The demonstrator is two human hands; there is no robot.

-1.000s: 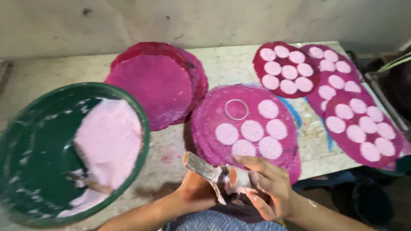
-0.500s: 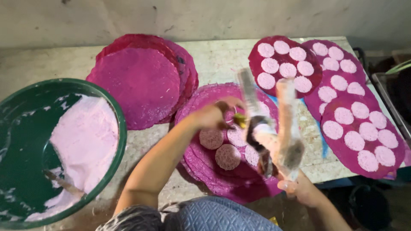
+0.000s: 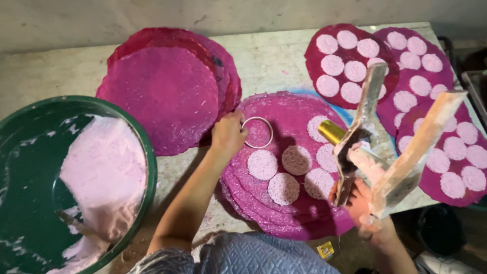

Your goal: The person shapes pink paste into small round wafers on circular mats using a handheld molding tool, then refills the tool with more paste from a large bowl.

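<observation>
The left hand (image 3: 228, 134) rests on the near stack of magenta discs (image 3: 289, 167), its fingers pinched on the rim of a thin metal ring (image 3: 257, 132) that lies flat on the top disc, toward its upper left. Inside the ring the disc shows bare magenta. Just right of and below the ring sit five pale pink rounds (image 3: 297, 167) on the same disc, close together but apart from the ring.

The right hand (image 3: 365, 200) is raised at the near right edge of the stack, fingers clenched around a paste-crusted tool with two long flat arms (image 3: 406, 137) that spread upward in a V; a short brass-coloured cylinder (image 3: 331, 131) sticks out at its left. The tool is close to the camera and blurred, so what kind it is I cannot tell for sure.

On the tabletop (image 3: 274, 58), a plain disc pile (image 3: 167, 91) lies to the upper left of the ring, its edge just beside the near stack. To the right, three more discs covered in pale rounds (image 3: 406, 86) overlap one another. At the left stands a green basin (image 3: 30, 167) holding pale pink paste (image 3: 104, 172), with a stick (image 3: 73, 223) partly sunk in it.
</observation>
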